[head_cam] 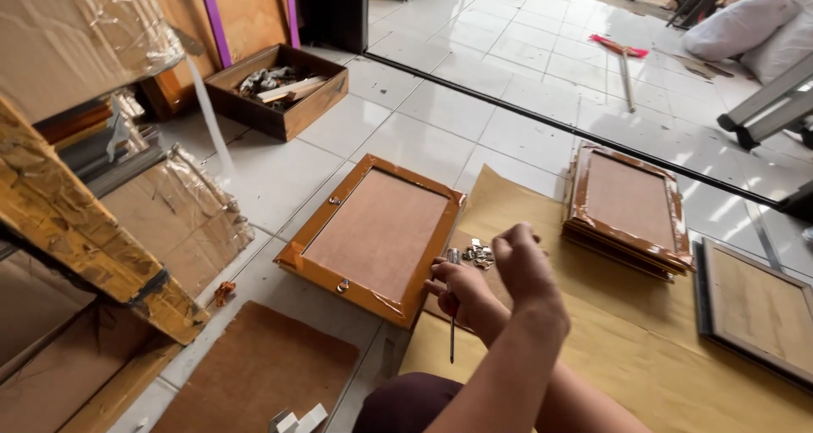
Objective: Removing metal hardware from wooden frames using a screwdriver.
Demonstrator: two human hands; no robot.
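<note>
A brown-edged picture frame (373,234) lies face down on the tiled floor, its hardboard back up and small metal tabs on its rim. My right hand (457,296) rests at the frame's near right corner, gripping a screwdriver (451,341) whose shaft points toward me. My left arm crosses over it. My left hand (521,259) hovers with bunched fingers just right of a little heap of small metal fittings (479,253) on brown paper (644,348). Whether a fitting sits between those fingers is hidden.
A stack of similar brown frames (628,206) and a grey frame (758,310) lie to the right. A hardboard sheet (262,369) lies near left. Wrapped frames (76,221) lean at left, with a wooden box of scraps (284,90) behind. A sliding-door track (542,115) crosses the floor.
</note>
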